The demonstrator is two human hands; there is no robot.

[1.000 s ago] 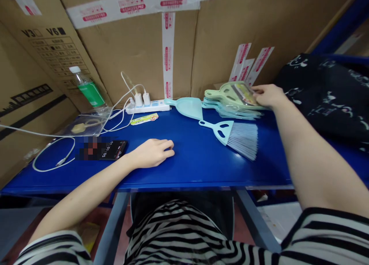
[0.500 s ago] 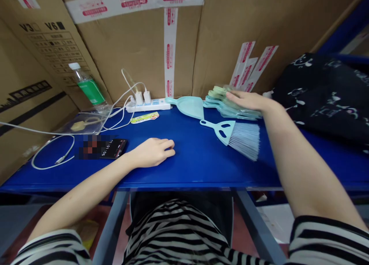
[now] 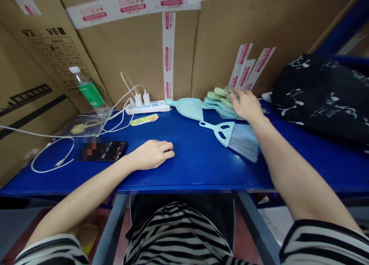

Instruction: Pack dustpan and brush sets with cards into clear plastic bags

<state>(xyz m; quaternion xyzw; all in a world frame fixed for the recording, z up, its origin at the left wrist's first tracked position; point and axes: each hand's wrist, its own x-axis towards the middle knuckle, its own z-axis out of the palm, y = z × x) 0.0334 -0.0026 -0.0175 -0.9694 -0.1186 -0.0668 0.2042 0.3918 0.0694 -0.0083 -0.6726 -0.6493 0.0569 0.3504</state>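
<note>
My left hand (image 3: 152, 154) rests on the blue tabletop, fingers loosely curled in and nothing seen in them. My right hand (image 3: 245, 104) is at the back right, its fingers bent over a plastic-wrapped pale green dustpan set (image 3: 220, 92) on top of a small stack. Beneath it lie wrapped light blue dustpan sets (image 3: 213, 103), partly covered by the hand. An unwrapped light blue dustpan (image 3: 188, 107) lies left of the stack. In front of the stack is a light blue hand brush (image 3: 226, 133), its grey-blue bristles pointing right, partly under my right forearm.
A white power strip (image 3: 155, 107) with chargers and cables stands along the cardboard (image 3: 129, 53) at the back. To the left are a phone (image 3: 112, 151), a green-labelled bottle (image 3: 91, 94) and a clear bag (image 3: 86, 125). A black patterned bag (image 3: 319, 95) fills the right.
My right hand has shifted left and its fingers have curled over the top green wrapped set, where before it lay flatter on the stack. My left hand stays put.
</note>
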